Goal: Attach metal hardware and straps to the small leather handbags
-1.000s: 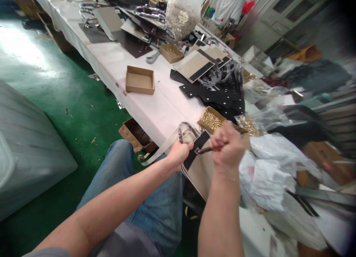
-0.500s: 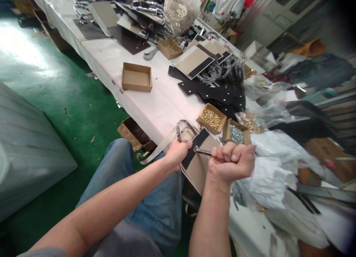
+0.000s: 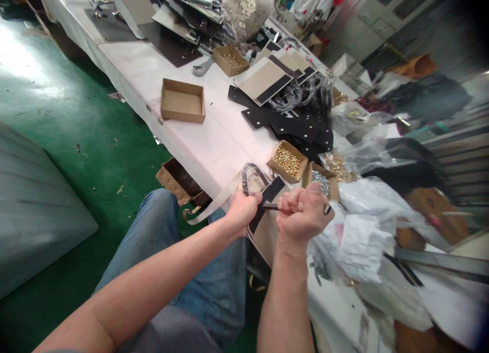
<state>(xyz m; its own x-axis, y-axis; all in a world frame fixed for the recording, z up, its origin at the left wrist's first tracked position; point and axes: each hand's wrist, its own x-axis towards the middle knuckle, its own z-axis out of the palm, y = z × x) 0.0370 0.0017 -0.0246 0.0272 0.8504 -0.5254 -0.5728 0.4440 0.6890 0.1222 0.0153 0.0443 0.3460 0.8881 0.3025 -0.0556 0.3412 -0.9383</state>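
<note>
At the worktop's (image 3: 217, 144) near edge, the left hand (image 3: 243, 210) pinches the beige-and-black panel (image 3: 263, 235), seemingly steadying it against the slim tool (image 3: 271, 206) clenched in the right hand (image 3: 301, 213), with the gold-filled box (image 3: 282, 173) just beyond, presumably for easy reach.

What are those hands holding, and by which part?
The right hand grips a thin tool by its handle; the left hand holds the beige panel by its left edge.

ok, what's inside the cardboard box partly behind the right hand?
The cardboard box holds a heap of small silver-coloured pieces. The right hand covers its near corner, and the top layer hides whatever lies beneath.
</note>
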